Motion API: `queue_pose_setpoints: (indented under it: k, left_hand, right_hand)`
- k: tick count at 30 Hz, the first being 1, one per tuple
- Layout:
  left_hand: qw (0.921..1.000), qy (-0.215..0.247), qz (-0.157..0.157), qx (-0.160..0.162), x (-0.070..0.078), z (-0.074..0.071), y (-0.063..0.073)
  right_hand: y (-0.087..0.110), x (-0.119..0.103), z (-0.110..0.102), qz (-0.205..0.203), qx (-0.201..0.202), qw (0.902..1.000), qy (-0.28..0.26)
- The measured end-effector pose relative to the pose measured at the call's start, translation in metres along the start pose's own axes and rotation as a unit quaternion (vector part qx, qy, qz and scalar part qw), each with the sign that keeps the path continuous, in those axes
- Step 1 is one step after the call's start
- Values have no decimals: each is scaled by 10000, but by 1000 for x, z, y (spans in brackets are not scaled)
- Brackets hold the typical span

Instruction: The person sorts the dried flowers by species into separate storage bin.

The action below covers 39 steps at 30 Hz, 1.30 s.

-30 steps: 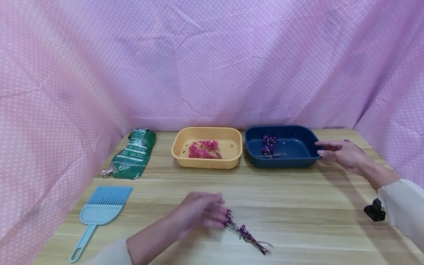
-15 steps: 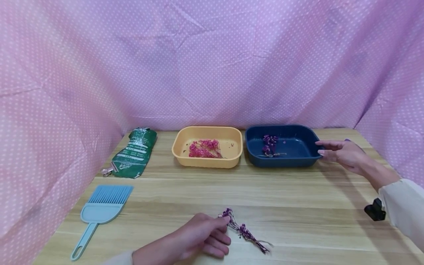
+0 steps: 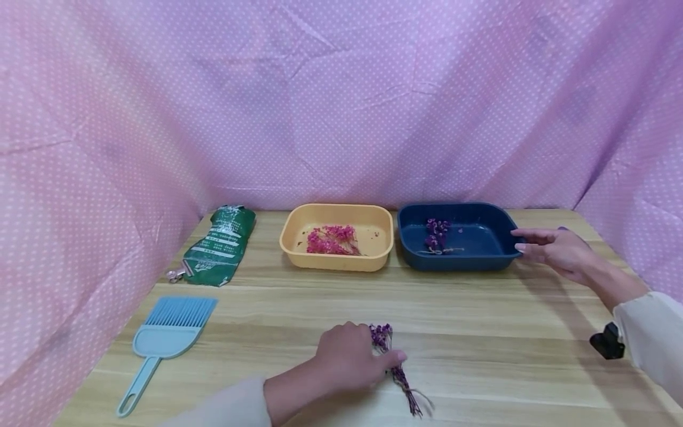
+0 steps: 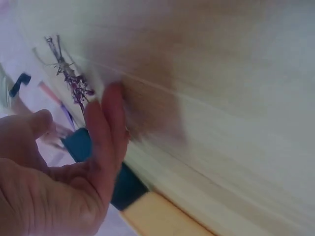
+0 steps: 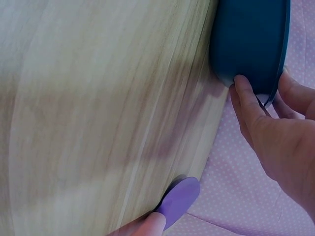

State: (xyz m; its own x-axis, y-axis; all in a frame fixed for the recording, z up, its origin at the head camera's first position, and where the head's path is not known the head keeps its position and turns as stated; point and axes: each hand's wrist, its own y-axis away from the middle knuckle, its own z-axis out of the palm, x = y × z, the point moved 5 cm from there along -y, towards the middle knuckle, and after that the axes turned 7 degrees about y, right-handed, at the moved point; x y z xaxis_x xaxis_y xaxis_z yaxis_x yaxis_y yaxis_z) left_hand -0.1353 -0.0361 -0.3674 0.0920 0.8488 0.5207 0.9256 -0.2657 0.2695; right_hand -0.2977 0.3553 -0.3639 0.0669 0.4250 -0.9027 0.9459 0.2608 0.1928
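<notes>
A tied bunch of dried purple flowers [image 3: 381,337] lies on the front middle of the table. My left hand [image 3: 349,362] is over its left side, hiding part of the stems. In the left wrist view, its fingers [image 4: 106,132] stretch out beside the bunch [image 4: 76,86], and the thumb stands away from them. At the back right, my right hand [image 3: 560,252] holds the right end of a dark blue tray [image 3: 453,261]. In the right wrist view, its fingers [image 5: 251,101] and thumb span the end wall of the tray [image 5: 248,44]. Another purple bunch [image 3: 437,234] lies inside it.
A yellow tray [image 3: 338,262] with pink dried flowers [image 3: 332,240] stands left of the blue one. A green packet [image 3: 221,249] with a metal clip [image 3: 176,274] and a blue brush [image 3: 165,341] lie at the left. A purple round-ended thing [image 5: 182,201] lies near the right edge.
My left hand has turned palm down and moved right over the loose bunch, whose lie has swung a little closer to straight up and down. The right hand has kept its place at the tray.
</notes>
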Motion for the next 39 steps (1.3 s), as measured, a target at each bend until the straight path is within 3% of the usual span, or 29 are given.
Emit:
queue_pose_setpoints:
  k: [6,11,15,19,27,30,32,34,37,39]
  left_hand:
    - [9925,-1189,288,-35,17,17,-7]
    - [9814,-1900,237,-101,21,22,-10]
    - [9823,-1849,276,68,20,18,-12]
    - [9860,-1546,578,232,18,9,-11]
    - [9783,-1892,815,222,16,5,-10]
    - [9877,-1267,903,136,13,0,-14]
    - [9950,-398,910,-51,10,-7,-19]
    - [9936,693,850,-262,8,-14,-26]
    - [9733,2138,552,-624,6,-24,-38]
    - [9470,3075,316,-870,5,-29,-47]
  right_hand:
    - [-1,1,0,9,26,10000,36]
    - [-1,0,1,-2,22,10000,78]
    - [0,-1,1,-32,29,10000,26]
    - [0,-2,0,-79,50,10000,-30]
    - [0,0,0,-29,58,9999,-84]
    - [0,0,0,8,51,10000,16]
    - [1,-1,0,1,59,9999,89]
    - [0,-2,0,-19,61,9999,124]
    - [0,-2,0,-28,61,10000,71]
    - [0,-2,0,-17,54,10000,52]
